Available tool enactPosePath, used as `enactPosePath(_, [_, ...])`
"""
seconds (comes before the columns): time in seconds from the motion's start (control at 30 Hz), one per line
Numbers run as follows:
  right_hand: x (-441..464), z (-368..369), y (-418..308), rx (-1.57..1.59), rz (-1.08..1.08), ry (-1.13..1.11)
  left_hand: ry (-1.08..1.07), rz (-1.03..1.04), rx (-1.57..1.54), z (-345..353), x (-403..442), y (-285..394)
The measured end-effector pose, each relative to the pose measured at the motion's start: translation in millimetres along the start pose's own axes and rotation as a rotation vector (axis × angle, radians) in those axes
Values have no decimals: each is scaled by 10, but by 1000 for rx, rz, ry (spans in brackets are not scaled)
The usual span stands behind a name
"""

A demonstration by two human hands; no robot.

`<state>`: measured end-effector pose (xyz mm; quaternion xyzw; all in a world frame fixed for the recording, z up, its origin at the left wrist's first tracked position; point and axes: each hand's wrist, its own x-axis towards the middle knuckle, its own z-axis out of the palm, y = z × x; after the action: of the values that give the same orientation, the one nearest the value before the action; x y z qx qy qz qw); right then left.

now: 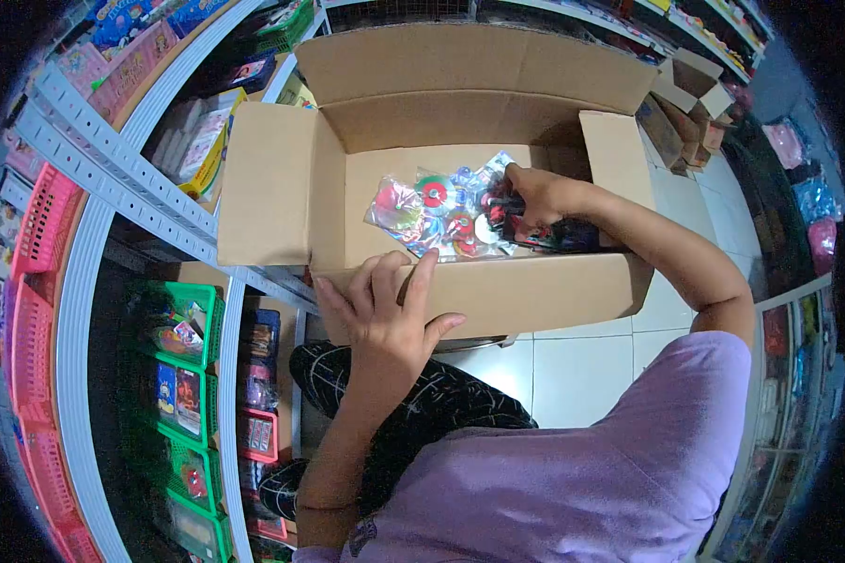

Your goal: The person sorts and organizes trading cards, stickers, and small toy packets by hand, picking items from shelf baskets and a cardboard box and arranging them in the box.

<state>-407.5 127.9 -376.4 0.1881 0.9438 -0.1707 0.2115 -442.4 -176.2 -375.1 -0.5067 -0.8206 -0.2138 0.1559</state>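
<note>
An open cardboard box [535,296] lies before me with its flaps folded outward. Clear plastic packets [432,202] of small round, colourful items, red, green and blue among them, lie on its bottom. My right hand [546,195] reaches inside at the right end of these packets. Its fingers are curled down around something dark and partly red, mostly hidden under the hand. Against the near side of the box rests my left hand [385,305], fingers spread over the cardboard and the tips at its upper edge. The shadowed right end of the box shows more dark items.
Left of the box stands a metal shelf rack [122,159]. It carries green baskets [183,403] and pink baskets [42,225] with packaged goods. More cardboard boxes [690,103] sit at the back right on the white tiled floor [573,375]. A glass-fronted case [779,413] stands at right.
</note>
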Motion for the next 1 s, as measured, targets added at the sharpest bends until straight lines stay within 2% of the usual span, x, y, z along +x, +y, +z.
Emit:
enactPosePath(0.07, [-181,-11,-175,-152,87,90,-4,-4,1,-8,3,0])
enactPosePath(0.17, [-194,-15,-205,-168,81,28,-11,-12,-6,-3,-5,11])
enactPosePath(0.2, [-144,-57,-167,-91,99,-50,-9,-11,-7,-1,-3,10])
enactPosePath(0.33, [-44,-38,-27,68,45,25,-12,-6,-23,-15,25,9])
enactPosePath(0.43, [-63,-114,-70,385,19,-119,-1,-6,-28,2,13,-4])
enactPosePath(0.47, [-76,-158,-131,391,79,-154,-2,-3,-17,3,16,-6])
enactPosePath(0.57, [-88,-170,-178,629,46,-136,-7,0,5,8,23,2])
enactPosePath(0.6, [-42,-102,-210,750,-26,-13,-10,-4,9,13,21,4])
enactPosePath(0.63, [-28,-100,-227,1092,-110,-51,-12,-8,13,17,28,1])
enactPosePath(0.7, [6,-209,-309,1255,-228,182,-8,-5,-9,25,36,-8])
enactPosePath(0.8, [-48,-524,-281,612,-429,503,-20,-7,-7,30,23,-10])
enactPosePath(0.83, [-95,-600,-210,410,-454,384,-25,-8,0,31,19,-8])
enactPosePath(0.9, [-203,-690,-193,193,-278,5,-26,-8,7,36,2,-4])
enactPosePath(1.0, [-93,-452,-34,-75,-536,-249,-30,-18,17,40,4,1])
